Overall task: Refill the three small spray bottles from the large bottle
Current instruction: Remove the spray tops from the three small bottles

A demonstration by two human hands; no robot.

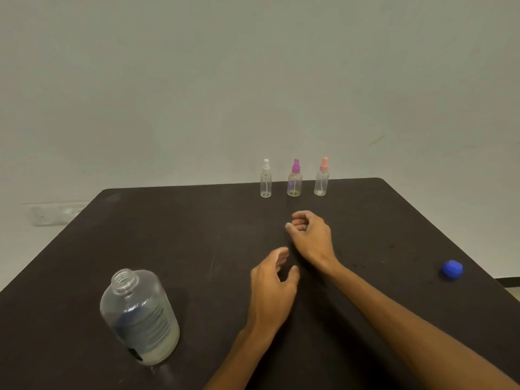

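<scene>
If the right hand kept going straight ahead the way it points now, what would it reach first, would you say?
Most likely the purple-capped spray bottle. The right hand points toward the row at the table's far edge, holding nothing, with bare table between. Depth is hard to judge.

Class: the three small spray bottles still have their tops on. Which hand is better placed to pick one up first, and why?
Probably the right hand: it hangs just in front of the purple-topped spray bottle, fingers loosely curled and holding nothing. The left hand is nearer the person, closer to the uncapped large bottle.
</scene>
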